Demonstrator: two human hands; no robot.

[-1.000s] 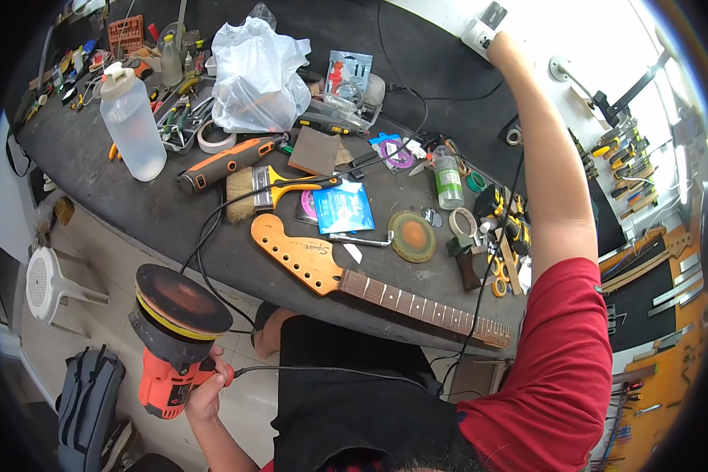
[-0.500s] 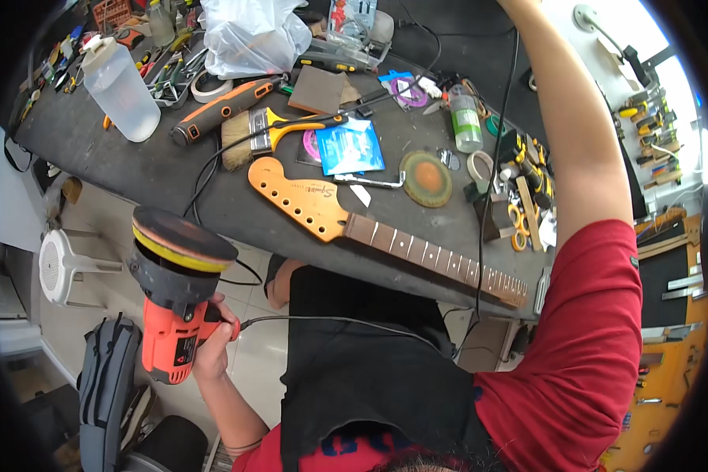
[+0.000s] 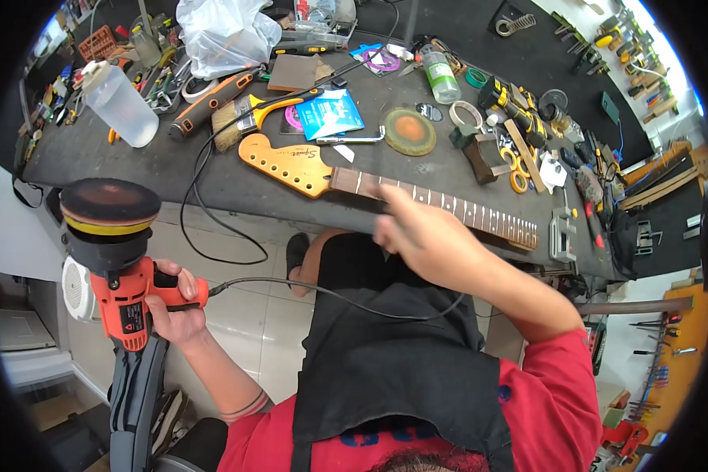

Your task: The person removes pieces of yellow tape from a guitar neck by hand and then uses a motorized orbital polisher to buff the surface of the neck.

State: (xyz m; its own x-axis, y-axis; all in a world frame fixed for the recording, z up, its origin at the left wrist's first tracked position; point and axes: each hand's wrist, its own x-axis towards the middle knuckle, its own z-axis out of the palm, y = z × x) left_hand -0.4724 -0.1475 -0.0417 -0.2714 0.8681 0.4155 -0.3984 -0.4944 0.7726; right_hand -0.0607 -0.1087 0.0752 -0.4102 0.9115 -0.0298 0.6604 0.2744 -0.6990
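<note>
My left hand (image 3: pixel 175 308) grips the handle of an orange and black power polisher (image 3: pixel 118 259), held off the bench's left side with its round pad facing up. Its black cord (image 3: pixel 322 293) runs across my lap. My right hand (image 3: pixel 421 236) is blurred, fingers loosely apart, holding nothing, just in front of the guitar neck (image 3: pixel 385 189). That neck lies along the near edge of the dark workbench (image 3: pixel 173 177), its pale wooden headstock to the left and its fretted board to the right.
The bench holds a clear plastic bottle (image 3: pixel 122 106), a paintbrush (image 3: pixel 248 118), a blue packet (image 3: pixel 329 114), a round sanding disc (image 3: pixel 409 131), a green spray can (image 3: pixel 440 75), a white plastic bag (image 3: pixel 224 31) and several hand tools. A tiled floor lies below.
My right arm, raised far over the bench before, has come down to the guitar neck. The polisher in my left hand has risen slightly and moved closer.
</note>
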